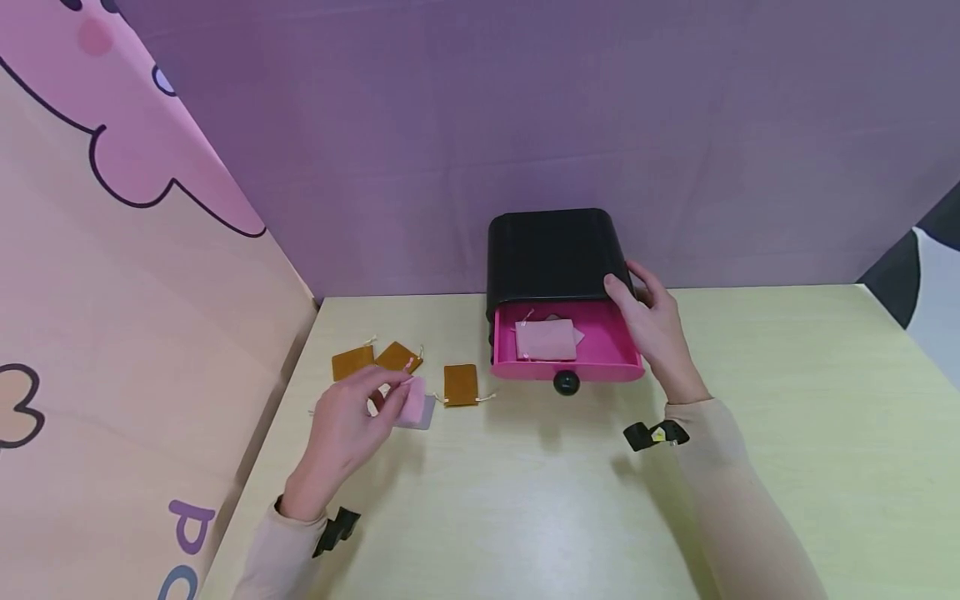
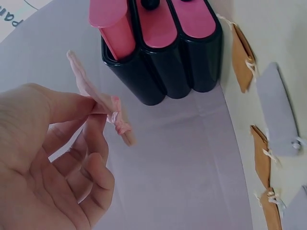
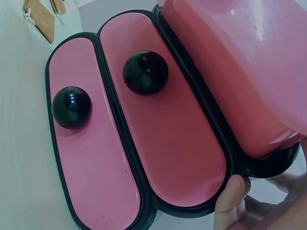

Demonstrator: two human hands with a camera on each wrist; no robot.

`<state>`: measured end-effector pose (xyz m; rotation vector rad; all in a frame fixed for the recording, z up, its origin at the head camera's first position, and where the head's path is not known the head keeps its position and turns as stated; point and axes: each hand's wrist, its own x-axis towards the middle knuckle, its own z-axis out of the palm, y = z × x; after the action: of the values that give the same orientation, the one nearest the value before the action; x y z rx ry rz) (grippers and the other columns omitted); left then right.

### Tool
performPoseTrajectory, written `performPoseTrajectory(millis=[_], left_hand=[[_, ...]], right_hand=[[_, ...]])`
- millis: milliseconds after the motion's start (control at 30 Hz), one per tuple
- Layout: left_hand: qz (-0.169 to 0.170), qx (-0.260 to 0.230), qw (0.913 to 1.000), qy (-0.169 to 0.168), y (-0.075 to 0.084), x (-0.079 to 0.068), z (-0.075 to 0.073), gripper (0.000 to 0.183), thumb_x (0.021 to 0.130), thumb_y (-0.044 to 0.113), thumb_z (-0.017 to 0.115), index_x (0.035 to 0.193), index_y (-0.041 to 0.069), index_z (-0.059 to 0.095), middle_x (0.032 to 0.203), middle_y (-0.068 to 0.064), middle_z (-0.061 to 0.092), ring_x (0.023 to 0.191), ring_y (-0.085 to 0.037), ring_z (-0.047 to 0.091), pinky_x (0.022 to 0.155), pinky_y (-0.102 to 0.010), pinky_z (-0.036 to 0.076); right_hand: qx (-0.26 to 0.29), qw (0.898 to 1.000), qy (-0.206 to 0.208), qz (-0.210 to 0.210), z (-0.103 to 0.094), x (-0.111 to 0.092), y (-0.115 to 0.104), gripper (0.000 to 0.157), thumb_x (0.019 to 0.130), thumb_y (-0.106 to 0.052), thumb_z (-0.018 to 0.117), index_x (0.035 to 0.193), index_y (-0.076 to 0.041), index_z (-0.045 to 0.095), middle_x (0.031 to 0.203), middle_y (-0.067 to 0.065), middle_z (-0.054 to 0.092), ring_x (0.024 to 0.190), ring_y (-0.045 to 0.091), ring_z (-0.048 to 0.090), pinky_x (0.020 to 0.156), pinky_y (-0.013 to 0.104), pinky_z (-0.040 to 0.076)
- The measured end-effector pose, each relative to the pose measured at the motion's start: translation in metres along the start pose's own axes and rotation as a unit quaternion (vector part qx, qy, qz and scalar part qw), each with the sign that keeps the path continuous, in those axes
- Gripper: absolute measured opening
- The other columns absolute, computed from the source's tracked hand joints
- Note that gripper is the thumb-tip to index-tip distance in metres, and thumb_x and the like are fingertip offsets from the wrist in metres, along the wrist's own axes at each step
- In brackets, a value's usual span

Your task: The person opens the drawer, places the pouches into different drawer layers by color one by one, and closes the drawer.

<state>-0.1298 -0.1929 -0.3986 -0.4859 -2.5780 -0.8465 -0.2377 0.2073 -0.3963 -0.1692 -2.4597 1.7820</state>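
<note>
Between thumb and fingertips my left hand (image 1: 347,429) pinches a small pink drawstring pouch (image 1: 412,402), held above the left part of the table. In the left wrist view the pouch (image 2: 82,80) is seen nearly edge-on, with its pink cord hanging. My right hand (image 1: 662,337) grips the right side of a black drawer unit (image 1: 555,254), thumb by the front edge. Its pink top drawer (image 1: 611,335) is pulled out and holds a pink pouch (image 1: 545,340) with more partly hidden under it. The two lower drawers (image 3: 168,134) are closed, with round black knobs.
Left of the unit, brown pouches (image 1: 461,385) with pale cords lie on the table (image 1: 540,500). Grey pouches (image 2: 278,110) lie among them, partly hidden by my left hand in the head view. A purple cloth wall (image 1: 420,150) stands directly behind the unit.
</note>
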Motion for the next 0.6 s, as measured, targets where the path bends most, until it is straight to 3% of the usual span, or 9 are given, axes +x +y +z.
performPoseTrajectory(millis=[600], left_hand=[[0.022, -0.023, 0.9995, -0.007, 0.028, 0.033, 0.007, 0.017, 0.098, 0.019, 0.077, 0.114, 0.015, 0.082, 0.101, 0.002, 0.078, 0.075, -0.011, 0.063, 0.060, -0.024, 0.046]], right_hand=[[0.006, 1.000, 0.003, -0.002, 0.000, 0.001, 0.001, 0.077, 0.104, -0.060, 0.054, 0.170, -0.029, 0.028, 0.161, 0.022, 0.048, 0.141, 0.041, 0.051, 0.122, 0.061, 0.038]])
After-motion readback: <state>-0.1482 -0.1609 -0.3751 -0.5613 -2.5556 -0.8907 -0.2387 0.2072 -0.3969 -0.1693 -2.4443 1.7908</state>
